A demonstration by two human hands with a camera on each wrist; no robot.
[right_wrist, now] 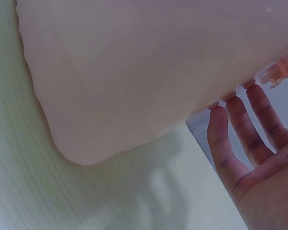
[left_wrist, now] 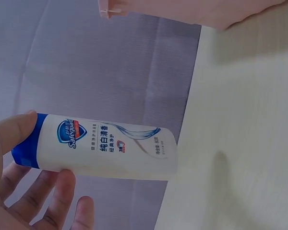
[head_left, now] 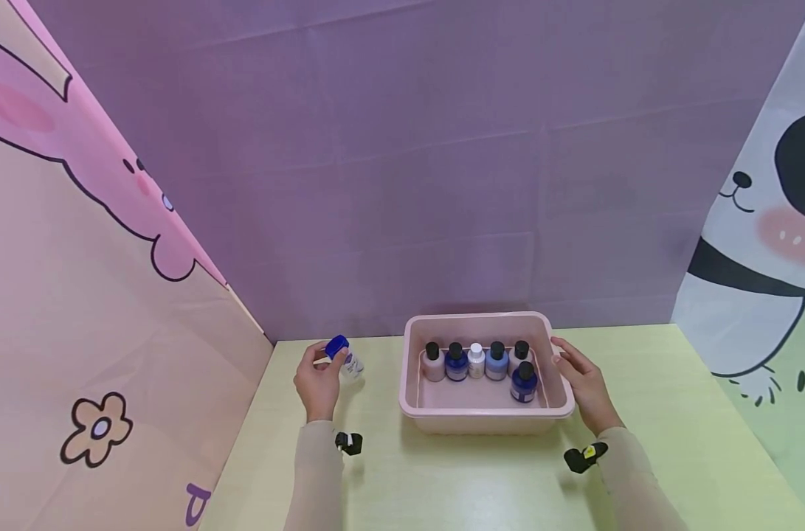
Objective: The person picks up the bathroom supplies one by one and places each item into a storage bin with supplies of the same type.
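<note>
Left of the pink bin point(head_left: 482, 424), my left hand point(head_left: 318, 380) pinches a white Safeguard body wash bottle point(left_wrist: 110, 148) by its blue cap point(head_left: 336, 346). In the head view the bottle leans, cap up and to the left; whether its base touches the table cannot be told. My right hand point(head_left: 584, 387) is at the bin's right end, and its fingertips point(right_wrist: 218, 115) touch the outside wall, fingers mostly extended. Inside the bin, small bottles stand in a row along the back, among them a white-capped bottle point(head_left: 477, 361). A dark blue bottle point(head_left: 524, 383) stands in front at the right.
The pale table point(head_left: 442, 479) carries the bin near its back edge. Behind rises a purple cloth backdrop point(head_left: 409, 184). Printed panels with a pink cartoon animal point(head_left: 97, 140) and a panda point(head_left: 774, 221) flank the table. An orange bin clip point(right_wrist: 283, 69) shows near the right fingers.
</note>
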